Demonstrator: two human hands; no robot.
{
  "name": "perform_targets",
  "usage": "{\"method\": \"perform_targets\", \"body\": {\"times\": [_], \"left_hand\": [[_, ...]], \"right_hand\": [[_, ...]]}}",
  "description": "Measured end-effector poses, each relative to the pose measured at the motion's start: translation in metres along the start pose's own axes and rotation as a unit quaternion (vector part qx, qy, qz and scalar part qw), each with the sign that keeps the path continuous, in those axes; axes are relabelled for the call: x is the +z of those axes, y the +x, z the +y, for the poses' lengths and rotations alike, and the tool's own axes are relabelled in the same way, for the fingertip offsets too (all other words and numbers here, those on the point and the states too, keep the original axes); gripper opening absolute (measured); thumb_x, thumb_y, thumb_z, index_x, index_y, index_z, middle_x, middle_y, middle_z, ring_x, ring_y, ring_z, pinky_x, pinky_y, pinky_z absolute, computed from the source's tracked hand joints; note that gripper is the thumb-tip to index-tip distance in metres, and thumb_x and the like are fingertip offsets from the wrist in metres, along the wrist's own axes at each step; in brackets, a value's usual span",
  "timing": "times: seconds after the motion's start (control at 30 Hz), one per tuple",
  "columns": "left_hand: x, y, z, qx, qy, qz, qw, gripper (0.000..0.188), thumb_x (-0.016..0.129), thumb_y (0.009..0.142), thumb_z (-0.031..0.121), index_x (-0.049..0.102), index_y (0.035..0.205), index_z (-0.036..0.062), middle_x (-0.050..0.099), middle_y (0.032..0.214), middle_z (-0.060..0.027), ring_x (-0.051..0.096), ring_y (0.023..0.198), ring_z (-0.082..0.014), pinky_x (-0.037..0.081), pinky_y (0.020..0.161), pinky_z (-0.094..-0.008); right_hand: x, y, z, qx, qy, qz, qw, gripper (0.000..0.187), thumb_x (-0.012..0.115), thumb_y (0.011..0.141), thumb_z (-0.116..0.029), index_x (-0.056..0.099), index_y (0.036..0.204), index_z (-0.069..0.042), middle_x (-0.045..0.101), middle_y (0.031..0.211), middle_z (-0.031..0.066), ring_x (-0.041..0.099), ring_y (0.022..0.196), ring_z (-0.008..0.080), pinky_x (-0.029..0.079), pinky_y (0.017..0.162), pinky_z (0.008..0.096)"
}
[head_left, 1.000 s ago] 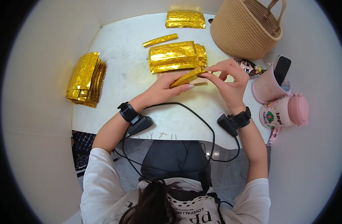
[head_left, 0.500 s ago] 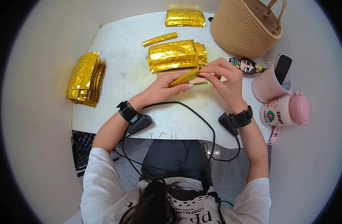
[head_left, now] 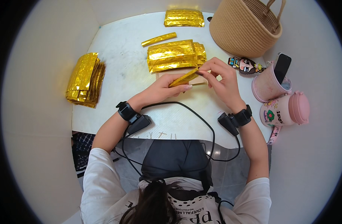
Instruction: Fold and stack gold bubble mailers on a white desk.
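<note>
A narrow folded strip of gold foil (head_left: 184,79) slants up to the right between my hands. My left hand (head_left: 167,86) is closed around its lower end, thumb along the near side. My right hand (head_left: 221,76) pinches the upper end between thumb and fingers. Just beyond them lies a stack of flat gold foil sheets (head_left: 171,56), and past it a single narrow foil strip (head_left: 159,39). Under my hands part of a pale flat piece (head_left: 200,79) shows, mostly hidden.
Another gold foil stack (head_left: 184,18) lies at the far edge, and a taller one (head_left: 83,80) at the left. On the right stand a woven basket (head_left: 242,31), a pink holder (head_left: 266,86) with a phone (head_left: 282,69), and a pink-lidded bottle (head_left: 285,110). A black cable (head_left: 200,118) loops across the table.
My right hand has shifted slightly left along the strip's upper end. The left hand keeps its hold almost unmoved, and the stacks look the same.
</note>
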State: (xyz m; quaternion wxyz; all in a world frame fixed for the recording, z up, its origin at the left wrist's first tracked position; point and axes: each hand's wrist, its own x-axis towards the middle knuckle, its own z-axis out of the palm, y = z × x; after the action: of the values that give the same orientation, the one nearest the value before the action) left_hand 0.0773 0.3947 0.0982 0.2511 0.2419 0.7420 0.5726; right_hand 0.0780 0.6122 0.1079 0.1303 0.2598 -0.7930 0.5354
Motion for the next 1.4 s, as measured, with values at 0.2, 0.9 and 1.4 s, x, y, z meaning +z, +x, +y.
{"method": "perform_targets", "body": {"times": [0.2, 0.9, 1.4], "left_hand": [[0.003, 0.0, 0.0, 0.005, -0.008, 0.011, 1.0, 0.024, 0.057, 0.095, 0.027, 0.059, 0.107, 0.0059, 0.041, 0.065, 0.0085, 0.034, 0.055, -0.0009, 0.027, 0.048, -0.0195], [-0.002, 0.005, -0.017, 0.033, -0.017, 0.058, 0.998, 0.032, 0.058, 0.094, 0.023, 0.053, 0.121, 0.0076, 0.048, 0.07, 0.0063, 0.039, 0.056, -0.0005, 0.03, 0.049, -0.0168], [-0.021, 0.018, -0.022, 0.102, -0.145, 0.365, 0.914, 0.014, 0.067, 0.088, 0.014, 0.06, 0.098, 0.007, 0.063, 0.08, 0.0001, 0.041, 0.045, -0.0005, 0.033, 0.04, -0.0178]], "right_hand": [[-0.002, 0.0, 0.001, 0.013, -0.029, 0.05, 0.998, 0.009, 0.075, 0.075, -0.011, 0.07, 0.079, -0.005, 0.063, 0.083, 0.0012, 0.05, 0.051, 0.0051, 0.037, 0.047, 0.0186], [0.004, 0.0, 0.014, 0.081, 0.057, 0.059, 0.993, 0.011, 0.074, 0.079, -0.008, 0.069, 0.086, -0.002, 0.059, 0.092, 0.002, 0.045, 0.056, 0.0007, 0.037, 0.051, 0.0148], [-0.005, 0.003, 0.033, 0.231, 0.253, 0.212, 0.915, 0.015, 0.071, 0.084, -0.017, 0.069, 0.089, -0.004, 0.058, 0.073, -0.0051, 0.04, 0.053, 0.002, 0.031, 0.049, 0.0174]]}}
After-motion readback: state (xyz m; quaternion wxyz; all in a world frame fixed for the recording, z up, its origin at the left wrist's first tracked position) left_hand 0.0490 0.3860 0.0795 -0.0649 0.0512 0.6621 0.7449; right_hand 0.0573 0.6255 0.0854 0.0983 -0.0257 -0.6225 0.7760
